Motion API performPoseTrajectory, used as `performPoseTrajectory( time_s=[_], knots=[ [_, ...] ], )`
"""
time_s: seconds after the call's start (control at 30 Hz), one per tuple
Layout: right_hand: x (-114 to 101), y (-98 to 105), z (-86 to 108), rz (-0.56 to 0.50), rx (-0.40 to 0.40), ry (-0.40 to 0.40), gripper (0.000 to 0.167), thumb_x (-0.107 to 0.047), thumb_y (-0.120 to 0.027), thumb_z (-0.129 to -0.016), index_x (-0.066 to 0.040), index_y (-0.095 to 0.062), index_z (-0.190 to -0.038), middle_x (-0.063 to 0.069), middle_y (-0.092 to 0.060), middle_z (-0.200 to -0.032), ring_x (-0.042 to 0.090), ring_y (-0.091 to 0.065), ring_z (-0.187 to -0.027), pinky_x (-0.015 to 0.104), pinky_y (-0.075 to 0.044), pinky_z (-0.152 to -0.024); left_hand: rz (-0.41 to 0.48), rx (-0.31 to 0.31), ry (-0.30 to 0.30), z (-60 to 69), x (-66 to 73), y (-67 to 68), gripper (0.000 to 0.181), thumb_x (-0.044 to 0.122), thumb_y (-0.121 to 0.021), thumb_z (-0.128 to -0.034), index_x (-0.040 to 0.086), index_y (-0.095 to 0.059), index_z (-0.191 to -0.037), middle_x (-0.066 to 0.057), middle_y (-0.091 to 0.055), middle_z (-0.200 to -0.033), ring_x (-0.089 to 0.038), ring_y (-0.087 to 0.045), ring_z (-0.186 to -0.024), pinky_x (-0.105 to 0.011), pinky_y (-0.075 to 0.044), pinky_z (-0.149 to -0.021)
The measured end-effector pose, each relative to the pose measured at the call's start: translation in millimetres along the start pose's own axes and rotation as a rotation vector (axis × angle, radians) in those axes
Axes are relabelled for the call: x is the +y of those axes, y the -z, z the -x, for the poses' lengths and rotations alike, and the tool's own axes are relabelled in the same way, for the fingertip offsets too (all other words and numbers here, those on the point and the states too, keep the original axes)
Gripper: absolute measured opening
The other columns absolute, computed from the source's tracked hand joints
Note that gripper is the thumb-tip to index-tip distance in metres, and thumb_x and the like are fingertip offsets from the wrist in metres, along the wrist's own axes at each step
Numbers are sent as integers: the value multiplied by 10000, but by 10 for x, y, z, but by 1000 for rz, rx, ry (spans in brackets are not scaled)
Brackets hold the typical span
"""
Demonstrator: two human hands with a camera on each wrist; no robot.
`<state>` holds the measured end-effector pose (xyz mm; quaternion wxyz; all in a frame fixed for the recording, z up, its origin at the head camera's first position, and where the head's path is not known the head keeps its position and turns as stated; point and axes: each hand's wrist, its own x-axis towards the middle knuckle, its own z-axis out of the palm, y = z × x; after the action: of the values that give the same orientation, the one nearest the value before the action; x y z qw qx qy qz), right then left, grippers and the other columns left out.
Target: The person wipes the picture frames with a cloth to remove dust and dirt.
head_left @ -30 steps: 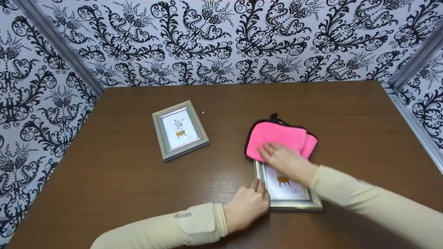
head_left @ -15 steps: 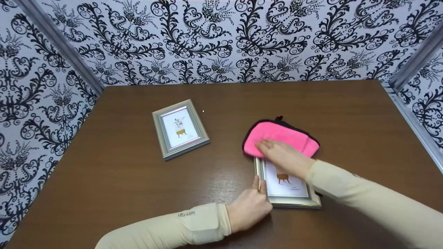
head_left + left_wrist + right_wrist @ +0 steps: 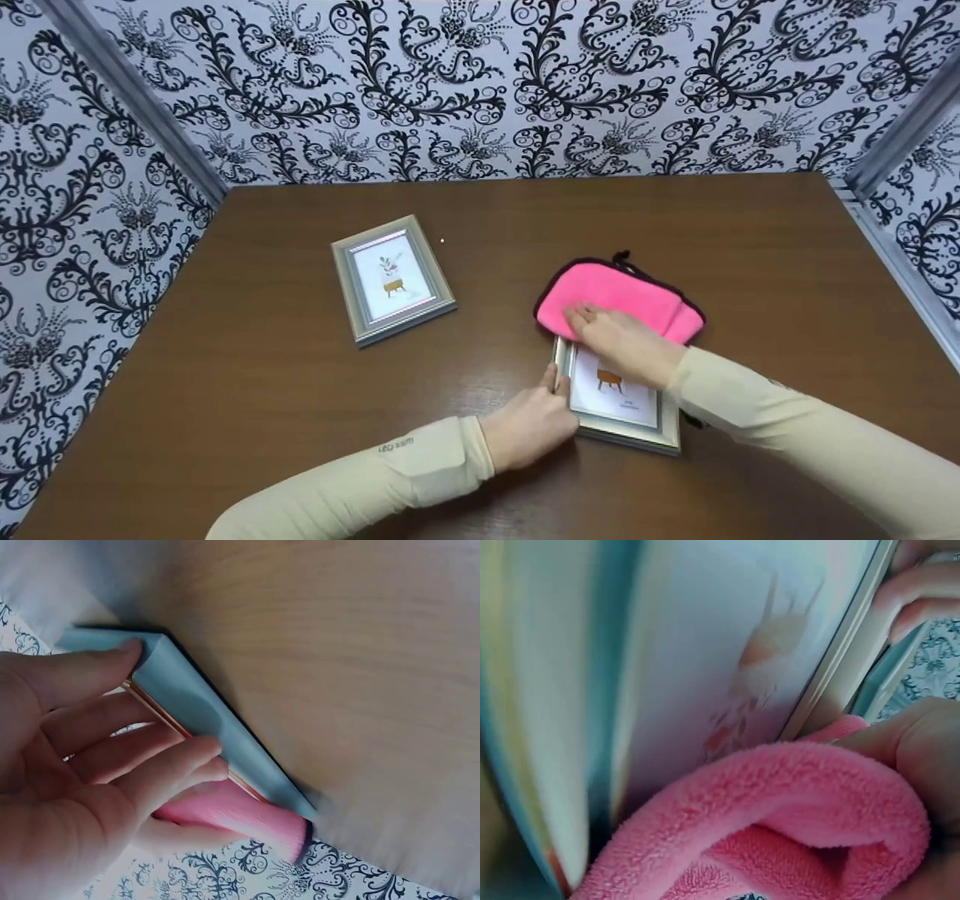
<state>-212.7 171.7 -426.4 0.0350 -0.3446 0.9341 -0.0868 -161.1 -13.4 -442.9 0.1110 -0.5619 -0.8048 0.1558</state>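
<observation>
On the wooden table, a silver picture frame (image 3: 630, 435) lies face up with a small stool picture inside. My left hand (image 3: 531, 426) holds its left side; in the left wrist view the thumb (image 3: 112, 664) is at one corner and the fingers lie along the edge. A pink cloth (image 3: 600, 289) with dark edging covers the frame's far part. My right hand (image 3: 626, 341) lies on top of the cloth with the fingers fairly straight, pressing it down. In the right wrist view the cloth (image 3: 780, 787) bulges in a soft fold over the picture.
A second picture frame (image 3: 394, 281) with a similar picture lies face up to the left on the brown table (image 3: 300, 420). Patterned walls (image 3: 480, 90) close off the back and both sides. A dark item peeks out beside the held frame's right edge.
The held frame has turned slightly, its near edge now slanting. My left hand has shifted a little up and left with it. The cloth under my right hand has spread and slid slightly right.
</observation>
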Motion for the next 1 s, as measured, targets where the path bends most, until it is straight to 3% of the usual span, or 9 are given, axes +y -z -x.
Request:
performPoseTrajectory(
  time_s=[0.07, 0.17, 0.27, 0.4, 0.53, 0.63, 0.73, 0.9, 1.0],
  knots=[
    [-37, 30, 110, -56, -33, -3, 597, 142, -615, -832, 110, -405, -1390, 306, -426, -1391, 436, -407, -1289, 517, -337, -1048, 41, -9, -8, 7, -40, -7, 150, 77, -621, -884, 131, -759, -907, -245, -634, -1142, -365, -614, -1074, -303, -523, -826],
    [-62, 88, 258, -38, -51, 20, 546, 113, -599, -864, 86, -435, -1385, 280, -463, -1378, 421, -437, -1271, 515, -369, -1026, 145, -21, -13, 17, -116, -20, 103, 72, -664, -866, 129, -749, -875, -205, -644, -1152, -337, -619, -1072, -252, -530, -792],
    [-46, 158, 324, 128, -22, 50, 528, 110, -642, -842, 83, -488, -1346, 270, -501, -1344, 420, -474, -1237, 508, -414, -986, 227, -42, -26, 16, -195, -36, 58, 68, -725, -824, 121, -735, -846, -169, -638, -1187, -311, -600, -1112, -246, -493, -875],
    [103, 218, 227, 398, 97, 46, 567, 158, -686, -758, 77, -532, -1297, 271, -513, -1325, 421, -488, -1220, 482, -427, -979, 265, -39, -51, 3, -253, -58, 121, 51, -745, -802, 80, -736, -919, -154, -630, -1212, -284, -608, -1102, -250, -440, -951],
    [348, 185, 88, 512, 167, 33, 473, 127, -695, -759, 36, -601, -1213, 246, -571, -1251, 402, -536, -1163, 451, -466, -944, 277, -10, -64, -31, -267, -81, 212, 17, -708, -815, 30, -719, -1027, -134, -648, -1175, -283, -610, -1096, -249, -469, -915],
    [492, 103, 49, 443, 125, 55, 380, 89, -723, -759, 21, -641, -1124, 216, -627, -1124, 374, -588, -1063, 418, -508, -883, 312, -3, -73, -53, -268, -96, 236, -12, -682, -819, 15, -707, -1052, -142, -650, -1161, -314, -590, -1118, -248, -486, -886],
    [513, 70, 33, 309, 64, 68, 336, 85, -741, -751, 20, -665, -1072, 192, -647, -1059, 347, -609, -1012, 404, -510, -876, 332, -1, -79, -63, -270, -102, 207, -31, -670, -815, 21, -712, -1010, -133, -661, -1116, -293, -641, -1025, -238, -504, -848],
    [311, 111, -27, 148, -5, 130, 284, 87, -672, -814, 10, -683, -1086, 182, -659, -1101, 333, -609, -1048, 419, -478, -927, 317, -7, -62, -37, -285, -80, 115, -24, -697, -785, 79, -707, -836, -72, -683, -1002, -188, -686, -794, -219, -544, -707],
    [159, 112, -54, 118, -36, 203, 262, 61, -661, -829, -13, -683, -1080, 154, -669, -1084, 315, -607, -1049, 411, -484, -918, 288, 2, -55, -17, -279, -65, 107, -6, -714, -772, 97, -707, -801, -64, -687, -1032, -160, -668, -770, -205, -535, -628]
  ],
)
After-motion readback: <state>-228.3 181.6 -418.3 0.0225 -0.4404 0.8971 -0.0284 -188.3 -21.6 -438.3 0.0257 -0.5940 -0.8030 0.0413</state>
